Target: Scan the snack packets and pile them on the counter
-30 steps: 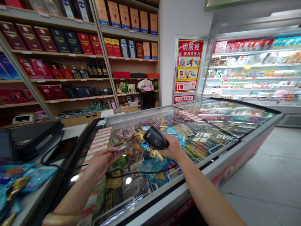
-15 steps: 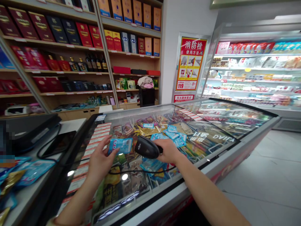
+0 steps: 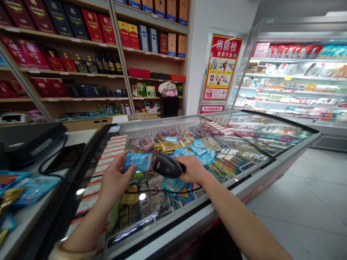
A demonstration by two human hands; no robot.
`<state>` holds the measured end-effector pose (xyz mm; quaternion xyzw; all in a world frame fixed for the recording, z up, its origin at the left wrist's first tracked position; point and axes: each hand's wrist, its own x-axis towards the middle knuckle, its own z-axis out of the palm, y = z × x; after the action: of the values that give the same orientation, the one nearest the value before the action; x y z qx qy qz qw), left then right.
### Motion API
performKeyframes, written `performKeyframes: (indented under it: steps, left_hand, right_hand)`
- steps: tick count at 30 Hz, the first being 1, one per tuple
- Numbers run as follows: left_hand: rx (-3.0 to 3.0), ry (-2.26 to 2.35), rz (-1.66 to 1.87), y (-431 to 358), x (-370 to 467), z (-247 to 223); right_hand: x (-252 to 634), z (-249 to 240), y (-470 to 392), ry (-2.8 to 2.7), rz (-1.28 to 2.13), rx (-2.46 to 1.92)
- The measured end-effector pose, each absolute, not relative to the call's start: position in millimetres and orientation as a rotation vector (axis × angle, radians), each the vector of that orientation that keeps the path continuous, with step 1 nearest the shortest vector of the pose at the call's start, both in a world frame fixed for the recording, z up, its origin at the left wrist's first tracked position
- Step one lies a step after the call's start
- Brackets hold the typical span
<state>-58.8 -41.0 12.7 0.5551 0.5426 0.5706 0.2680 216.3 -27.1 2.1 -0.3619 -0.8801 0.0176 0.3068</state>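
Observation:
Between its thumb and fingers, my left hand (image 3: 118, 175) pinches a small blue packet (image 3: 142, 161) above the freezer's glass top. My right hand (image 3: 193, 169) is wrapped round the handle of a black barcode scanner (image 3: 166, 165). The scanner's head faces left, close to the packet's right edge. A black cable (image 3: 162, 191) loops beneath both hands over the glass. Just beyond the scanner, several blue packets (image 3: 199, 150) lie in a loose pile, with gold packets (image 3: 172, 145) beside them.
The glass-topped freezer (image 3: 130, 213) spans the middle, full of packaged goods. At left, a counter (image 3: 81, 136) bears a dark tablet-like device (image 3: 65, 157) and more blue packets (image 3: 38, 187). Shelves of boxes (image 3: 100, 29) stand behind; a lit display fridge (image 3: 292, 83) is at right.
The view has tilted slightly downward. Both hands keep their holds, and the scanner has shifted slightly left and up in the picture, still close to the packet.

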Motion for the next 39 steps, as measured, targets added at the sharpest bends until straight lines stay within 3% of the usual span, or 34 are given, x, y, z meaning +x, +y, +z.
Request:
performKeyframes:
  steps: [31, 39]
  left_hand:
    - [1.466, 1.535, 1.611, -46.2, -58.6, 15.7]
    - [1.838, 2.020, 1.727, -93.4, -121.9, 61.4]
  right_hand:
    - [219.4, -3.1, -25.0, -2.224, 0.005, -0.847]
    - [231.7, -10.6, -22.9, -2.101, -0.162, -0.775]
